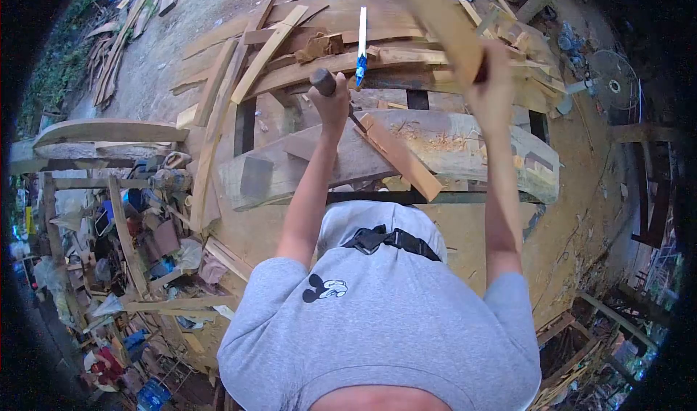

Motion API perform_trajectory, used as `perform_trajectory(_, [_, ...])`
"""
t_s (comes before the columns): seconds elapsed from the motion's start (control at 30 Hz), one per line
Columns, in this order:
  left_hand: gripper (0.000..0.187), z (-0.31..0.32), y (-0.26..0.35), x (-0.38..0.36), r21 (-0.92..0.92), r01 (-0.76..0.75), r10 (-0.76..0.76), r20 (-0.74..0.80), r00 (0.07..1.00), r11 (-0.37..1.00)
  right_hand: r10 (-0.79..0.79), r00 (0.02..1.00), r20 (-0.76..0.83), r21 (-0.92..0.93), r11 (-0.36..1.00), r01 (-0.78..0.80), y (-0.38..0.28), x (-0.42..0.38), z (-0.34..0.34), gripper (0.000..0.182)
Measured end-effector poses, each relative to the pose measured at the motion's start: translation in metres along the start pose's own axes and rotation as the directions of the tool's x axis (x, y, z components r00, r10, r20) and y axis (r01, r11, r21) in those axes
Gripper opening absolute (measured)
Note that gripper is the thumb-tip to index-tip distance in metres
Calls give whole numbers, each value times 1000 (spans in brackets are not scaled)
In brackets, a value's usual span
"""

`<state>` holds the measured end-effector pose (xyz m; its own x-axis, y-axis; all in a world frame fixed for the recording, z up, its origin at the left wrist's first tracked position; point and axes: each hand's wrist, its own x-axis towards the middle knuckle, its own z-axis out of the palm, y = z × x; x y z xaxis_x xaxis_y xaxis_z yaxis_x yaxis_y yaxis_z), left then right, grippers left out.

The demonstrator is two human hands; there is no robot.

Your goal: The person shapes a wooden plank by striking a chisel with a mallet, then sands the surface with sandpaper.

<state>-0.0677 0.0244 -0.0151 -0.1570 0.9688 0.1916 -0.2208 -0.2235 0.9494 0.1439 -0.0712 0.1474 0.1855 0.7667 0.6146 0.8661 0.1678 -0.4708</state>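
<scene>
My left hand is wrapped round a chisel, its dark round handle end pointing up. The chisel's thin metal blade slants down to the upper end of a reddish-brown wood piece. That piece lies diagonally across a thick, pale, curved timber. Raised above the timber's right side, my right hand grips a long, flat wooden club, blurred by motion and cut off by the top of the view. Wood shavings are scattered on the timber between my hands.
Beyond the timber lie several boards, with a blue-and-white tool-like object on them. A fan stands at the right. On the left are a cluttered wooden rack and a curved plank.
</scene>
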Motion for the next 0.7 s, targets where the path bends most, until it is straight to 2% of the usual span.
perform_trajectory(0.07, [26, 8, 25, -8, -12, 36, -36, 6, 999, 999, 14, 977, -215, 360, 931, 66, -42, 35, -3, 41])
perform_trajectory(0.1, [26, 7, 22, -10, -11, 40, -40, 1, 999, 999, 14, 978, -208, 361, 930, 64, -56, 41, 4, 41])
perform_trajectory(0.17, [19, 6, 11, -11, -30, -27, 28, 38, 999, 999, -172, 924, -341, 201, 947, 250, -73, 48, 16, 60])
perform_trajectory(0.2, [19, 7, 9, -12, -33, -28, 30, 36, 999, 999, -175, 924, -341, 200, 946, 253, -71, 48, 16, 60])
perform_trajectory(0.23, [18, 8, 8, -12, -26, -67, 69, 49, 996, 997, -388, 920, 53, -104, 914, 392, -65, 46, 16, 53])
perform_trajectory(0.27, [17, 7, 6, -13, -19, -105, 106, 60, 993, 994, -413, 776, 477, -315, 743, 590, -59, 42, 19, 47])
perform_trajectory(0.3, [17, 6, 5, -12, -19, -107, 108, 56, 993, 994, -754, 591, 288, -381, 476, 793, -58, 49, 32, 50])
perform_trajectory(0.33, [16, 4, 3, -11, -32, -95, 97, 44, 994, 995, -759, 584, 289, -375, 472, 798, -54, 50, 30, 50])
perform_trajectory(0.37, [16, 3, 0, -11, -46, -83, 84, 36, 996, 996, -583, 784, 215, -342, 707, 619, -49, 53, 24, 54])
perform_trajectory(0.4, [16, 3, 3, -11, -44, -79, 80, 31, 996, 996, -349, 924, 157, -288, 879, 380, -53, 60, 16, 58])
perform_trajectory(0.43, [16, 3, 6, -12, -8, -97, 98, 34, 995, 995, -285, 958, -24, 25, 958, 286, -58, 64, 13, 56])
perform_trajectory(0.47, [16, 3, 9, -14, 28, -117, 115, 42, 992, 993, -279, 960, -19, 25, 960, 279, -63, 60, 15, 56])
perform_trajectory(0.5, [16, 4, 10, -16, 28, -112, 111, 44, 993, 993, -144, 987, -68, 318, 935, 158, -69, 56, 16, 54])
perform_trajectory(0.53, [18, 6, 11, -16, 78, -117, 114, 42, 993, 990, 3, 997, -82, 585, 810, 45, -73, 54, 17, 53])
perform_trajectory(0.57, [20, 9, 13, -17, 126, -125, 120, 46, 992, 984, -66, 989, -131, 468, 876, 120, -68, 45, 23, 56])
perform_trajectory(0.6, [22, 12, 14, -16, 171, -136, 129, 50, 990, 976, -61, 988, -141, 463, 878, 120, -60, 39, 25, 56])
perform_trajectory(0.63, [22, 15, 14, -16, 168, -141, 132, 61, 989, 976, -347, 934, 88, 77, 937, 341, -50, 34, 24, 60])
perform_trajectory(0.67, [22, 16, 14, -16, 188, -149, 142, 50, 989, 971, -474, 783, 402, -249, 766, 592, -42, 28, 27, 64])
perform_trajectory(0.7, [22, 17, 16, -17, 208, -157, 152, 42, 988, 965, -473, 825, 309, -407, 718, 564, -42, 24, 34, 69])
